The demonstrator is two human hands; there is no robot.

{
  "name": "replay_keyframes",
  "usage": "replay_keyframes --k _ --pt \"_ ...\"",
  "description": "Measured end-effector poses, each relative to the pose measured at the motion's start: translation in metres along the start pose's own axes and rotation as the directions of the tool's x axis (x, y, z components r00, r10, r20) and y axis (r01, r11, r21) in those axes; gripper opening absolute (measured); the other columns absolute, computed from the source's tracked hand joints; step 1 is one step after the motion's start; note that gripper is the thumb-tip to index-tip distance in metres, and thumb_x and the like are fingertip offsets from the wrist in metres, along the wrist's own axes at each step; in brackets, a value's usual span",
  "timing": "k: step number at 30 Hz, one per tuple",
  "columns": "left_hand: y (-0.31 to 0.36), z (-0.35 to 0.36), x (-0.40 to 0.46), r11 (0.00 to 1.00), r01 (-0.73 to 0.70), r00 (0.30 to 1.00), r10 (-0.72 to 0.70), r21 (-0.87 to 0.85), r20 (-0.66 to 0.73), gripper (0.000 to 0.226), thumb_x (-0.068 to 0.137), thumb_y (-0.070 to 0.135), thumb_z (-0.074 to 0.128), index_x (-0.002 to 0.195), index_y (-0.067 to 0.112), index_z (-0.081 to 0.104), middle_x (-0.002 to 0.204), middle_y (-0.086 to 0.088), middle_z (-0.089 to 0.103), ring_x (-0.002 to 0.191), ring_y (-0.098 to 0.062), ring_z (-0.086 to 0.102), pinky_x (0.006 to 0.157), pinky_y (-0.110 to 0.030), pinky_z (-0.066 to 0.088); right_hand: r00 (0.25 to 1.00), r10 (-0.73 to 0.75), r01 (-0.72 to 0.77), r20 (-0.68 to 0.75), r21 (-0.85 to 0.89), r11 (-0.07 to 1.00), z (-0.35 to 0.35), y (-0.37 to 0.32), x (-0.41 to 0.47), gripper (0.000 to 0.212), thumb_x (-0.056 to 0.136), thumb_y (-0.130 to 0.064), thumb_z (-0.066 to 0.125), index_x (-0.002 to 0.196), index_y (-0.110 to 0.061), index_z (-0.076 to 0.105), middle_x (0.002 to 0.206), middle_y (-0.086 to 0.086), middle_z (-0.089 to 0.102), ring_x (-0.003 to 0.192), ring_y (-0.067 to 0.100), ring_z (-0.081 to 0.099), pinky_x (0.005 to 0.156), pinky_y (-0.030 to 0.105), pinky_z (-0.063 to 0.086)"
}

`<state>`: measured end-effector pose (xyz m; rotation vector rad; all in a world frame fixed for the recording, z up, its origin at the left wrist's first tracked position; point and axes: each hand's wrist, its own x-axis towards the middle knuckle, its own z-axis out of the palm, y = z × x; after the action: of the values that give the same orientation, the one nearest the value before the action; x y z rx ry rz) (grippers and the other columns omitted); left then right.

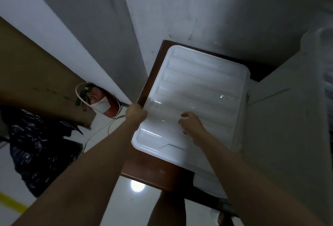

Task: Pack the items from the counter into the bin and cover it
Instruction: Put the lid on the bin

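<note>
I've got the white ribbed plastic lid lying flat over what I take to be the bin, on the dark brown wooden table. The bin itself is hidden under the lid; only a pale edge shows at the right side, so I can't confirm the items are inside. Left hand is clamped on the lid's left rim, fingers wrapped over the edge, probably to hold that side in register. Right hand sits on top of the lid near the front, fingers loosely curled and gripping nothing, likely placed to press it down. Judgement: this is the covering step, near the end. Lid looks slightly skewed to the table edge, so seating may be incomplete. Next I'd press the corners. Risk: one side pops up.
</note>
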<state>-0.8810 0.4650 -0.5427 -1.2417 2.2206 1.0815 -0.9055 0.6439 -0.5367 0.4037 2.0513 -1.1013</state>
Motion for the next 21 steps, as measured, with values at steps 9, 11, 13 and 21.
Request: replay_keyframes --k 9,11,13,21 --pt "0.02 -0.041 -0.025 0.964 -0.028 0.991 0.062 -0.266 0.12 0.03 0.085 -0.01 0.037 0.085 -0.002 0.066 0.09 -0.019 0.062 0.066 -0.02 0.056 0.062 -0.03 0.049 0.974 -0.225 0.224 -0.023 -0.049 0.973 -0.001 -0.05 -0.03 0.025 0.092 -0.021 0.049 0.113 -0.009 0.058 0.097 0.005 0.059 0.094 0.024 0.059 0.086 0.039 0.05" --pt "0.039 -0.059 -0.044 0.964 -0.103 0.971 0.151 -0.245 0.185 0.029 0.086 -0.008 0.038 0.084 0.003 0.065 0.093 -0.017 0.063 0.07 -0.019 0.057 0.061 -0.027 0.049 0.959 -0.279 0.277 -0.05 -0.04 0.96 -0.006 -0.071 -0.046 0.023 0.094 -0.024 0.047 0.108 -0.01 0.057 0.096 0.006 0.059 0.092 0.024 0.059 0.083 0.039 0.05" --pt "0.062 -0.077 -0.066 0.966 -0.15 0.938 0.206 -0.208 0.279 0.028 0.087 -0.005 0.04 0.087 0.007 0.065 0.087 -0.011 0.061 0.068 -0.017 0.056 0.058 -0.021 0.048 0.94 -0.329 0.33 -0.088 0.003 0.944 -0.013 -0.092 -0.062 0.019 0.094 -0.028 0.047 0.101 -0.013 0.054 0.095 0.007 0.059 0.086 0.022 0.057 0.079 0.038 0.05" --pt "0.123 -0.1 -0.143 0.891 -0.116 0.878 0.299 -0.44 0.374 0.017 0.084 0.011 0.042 0.07 0.011 0.051 0.065 -0.009 0.045 0.053 -0.019 0.04 0.052 -0.026 0.033 0.945 -0.301 0.311 -0.128 0.067 0.948 -0.074 -0.13 -0.109 0.02 0.094 -0.017 0.045 0.074 -0.016 0.05 0.072 0.007 0.055 0.068 0.02 0.054 0.063 0.031 0.046"
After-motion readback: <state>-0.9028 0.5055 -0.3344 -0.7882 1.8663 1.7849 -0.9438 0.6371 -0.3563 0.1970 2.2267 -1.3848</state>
